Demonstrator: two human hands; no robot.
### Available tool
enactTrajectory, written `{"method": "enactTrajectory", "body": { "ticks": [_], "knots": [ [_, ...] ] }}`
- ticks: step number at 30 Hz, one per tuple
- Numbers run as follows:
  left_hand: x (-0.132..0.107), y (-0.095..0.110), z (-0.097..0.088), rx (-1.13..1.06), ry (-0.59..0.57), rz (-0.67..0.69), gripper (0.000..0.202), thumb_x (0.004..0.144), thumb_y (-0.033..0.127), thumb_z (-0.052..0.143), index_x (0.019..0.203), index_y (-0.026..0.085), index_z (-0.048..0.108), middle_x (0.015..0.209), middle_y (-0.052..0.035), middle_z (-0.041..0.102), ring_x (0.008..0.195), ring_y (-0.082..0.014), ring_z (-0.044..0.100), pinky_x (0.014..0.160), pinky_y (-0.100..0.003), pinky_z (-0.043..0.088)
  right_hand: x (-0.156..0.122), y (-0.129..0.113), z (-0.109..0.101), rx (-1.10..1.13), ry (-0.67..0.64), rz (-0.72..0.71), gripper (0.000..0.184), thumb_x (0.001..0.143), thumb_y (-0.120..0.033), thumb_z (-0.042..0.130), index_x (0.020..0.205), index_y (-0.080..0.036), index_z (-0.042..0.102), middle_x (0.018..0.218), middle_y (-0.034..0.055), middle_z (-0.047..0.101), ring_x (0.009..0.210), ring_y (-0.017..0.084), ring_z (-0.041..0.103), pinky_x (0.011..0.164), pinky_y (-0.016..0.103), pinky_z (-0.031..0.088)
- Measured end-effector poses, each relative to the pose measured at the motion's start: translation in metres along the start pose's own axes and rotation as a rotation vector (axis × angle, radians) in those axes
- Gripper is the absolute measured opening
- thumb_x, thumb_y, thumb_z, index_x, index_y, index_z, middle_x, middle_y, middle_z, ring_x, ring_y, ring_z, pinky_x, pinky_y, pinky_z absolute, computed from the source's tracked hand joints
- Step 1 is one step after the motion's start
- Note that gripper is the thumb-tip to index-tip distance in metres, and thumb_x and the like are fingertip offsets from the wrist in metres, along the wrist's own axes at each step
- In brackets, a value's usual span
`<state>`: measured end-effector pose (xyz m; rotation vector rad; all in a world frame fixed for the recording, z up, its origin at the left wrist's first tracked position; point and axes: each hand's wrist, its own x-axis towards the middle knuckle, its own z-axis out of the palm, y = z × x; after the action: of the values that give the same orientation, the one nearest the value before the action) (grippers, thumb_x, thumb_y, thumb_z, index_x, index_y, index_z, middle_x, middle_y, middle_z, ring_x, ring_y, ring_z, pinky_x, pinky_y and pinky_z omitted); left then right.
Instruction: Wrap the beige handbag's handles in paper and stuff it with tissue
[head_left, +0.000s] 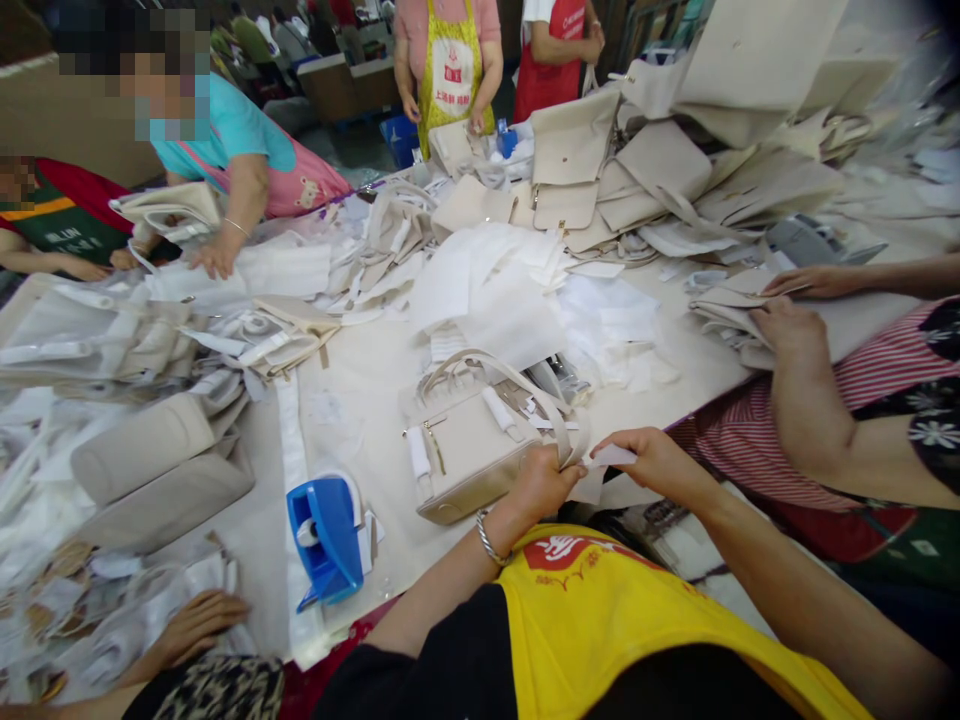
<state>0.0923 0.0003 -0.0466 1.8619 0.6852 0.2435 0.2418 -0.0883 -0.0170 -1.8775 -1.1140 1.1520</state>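
1. Our left hand (541, 482) is closed around the near end of a cream handbag (469, 445), at the place where its strap comes down.
2. Our right hand (651, 460) is pinched shut on a small white paper piece (611, 456), just at 3 o'clock from the left hand; the two hands are almost touching.
3. The handbag lies on its side on the desk (360, 385), near the desk edge and in front of us, with white wrapping on its handles.
4. A blue tape dispenser (324, 535) stands at 9 o'clock from the handbag, a little apart. Loose white sheets (487, 280) lie at 12 o'clock.
5. We judge that the paper piece can slip or tear, because only the fingertips hold it.
6. The handbag is close to the edge, so we think a strong pull toward us could drag it off the desk.
7. A neighbour's arm (810, 400) is near at 3 o'clock; a wide move of our right elbow could bump it.
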Motion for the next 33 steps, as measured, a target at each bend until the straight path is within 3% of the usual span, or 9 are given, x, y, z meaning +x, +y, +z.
{"method": "enactTrajectory", "body": {
  "ticks": [5, 11, 22, 26, 31, 33],
  "knots": [
    [0.002, -0.008, 0.002, 0.049, -0.052, 0.032, 0.018, 0.069, 0.028, 0.050, 0.079, 0.017, 0.059, 0.075, -0.0004, 0.061, 0.071, -0.0142, 0.054, 0.066, -0.024, 0.042, 0.000, 0.001, 0.004, -0.052, -0.013, 0.034, 0.019, 0.064, -0.024, 0.050, 0.070, -0.014, 0.066, 0.045, -0.0029, 0.050, 0.037, 0.006, 0.035, 0.034, 0.018, 0.024],
    [0.001, -0.011, 0.004, -0.012, -0.098, 0.055, 0.019, 0.070, 0.026, 0.047, 0.082, 0.016, 0.058, 0.076, -0.0001, 0.060, 0.071, -0.0133, 0.054, 0.065, -0.023, 0.041, -0.002, 0.011, 0.016, 0.033, -0.030, 0.096, 0.025, 0.066, -0.037, 0.052, 0.069, -0.014, 0.062, 0.046, -0.0029, 0.049, 0.039, 0.007, 0.038, 0.036, 0.019, 0.029],
    [-0.002, -0.014, 0.009, -0.090, -0.130, -0.034, 0.016, 0.068, 0.024, 0.048, 0.076, 0.014, 0.057, 0.069, 0.0000, 0.057, 0.065, -0.0122, 0.051, 0.059, -0.022, 0.040, -0.010, 0.010, 0.019, 0.058, -0.036, 0.124, 0.016, 0.065, -0.029, 0.052, 0.062, -0.014, 0.055, 0.042, -0.0051, 0.044, 0.035, 0.006, 0.037, 0.035, 0.019, 0.026],
    [-0.003, -0.010, 0.007, -0.141, -0.025, -0.072, 0.018, 0.064, 0.025, 0.056, 0.078, 0.015, 0.056, 0.073, -0.0008, 0.058, 0.069, -0.0131, 0.051, 0.064, -0.024, 0.041, -0.011, 0.016, 0.025, 0.289, 0.051, 0.188, 0.014, 0.061, -0.029, 0.056, 0.063, -0.015, 0.052, 0.038, -0.0077, 0.038, 0.033, 0.005, 0.032, 0.034, 0.018, 0.020],
    [-0.008, -0.005, 0.009, -0.271, 0.283, -0.149, 0.024, 0.064, 0.030, 0.057, 0.083, 0.016, 0.055, 0.076, -0.0011, 0.058, 0.069, -0.0118, 0.051, 0.065, -0.024, 0.041, -0.014, 0.018, 0.035, 0.501, 0.185, 0.231, 0.021, 0.058, -0.031, 0.059, 0.068, -0.016, 0.050, 0.037, -0.0092, 0.036, 0.033, 0.004, 0.026, 0.034, 0.019, 0.016],
    [-0.010, -0.001, 0.010, -0.341, 0.289, -0.201, 0.021, 0.065, 0.032, 0.056, 0.077, 0.015, 0.056, 0.069, -0.0001, 0.057, 0.061, -0.0097, 0.049, 0.060, -0.022, 0.040, -0.016, 0.017, 0.039, 0.491, 0.223, 0.221, 0.022, 0.058, -0.032, 0.060, 0.069, -0.015, 0.051, 0.037, -0.0089, 0.036, 0.033, 0.005, 0.028, 0.034, 0.019, 0.017]
  ]
}}
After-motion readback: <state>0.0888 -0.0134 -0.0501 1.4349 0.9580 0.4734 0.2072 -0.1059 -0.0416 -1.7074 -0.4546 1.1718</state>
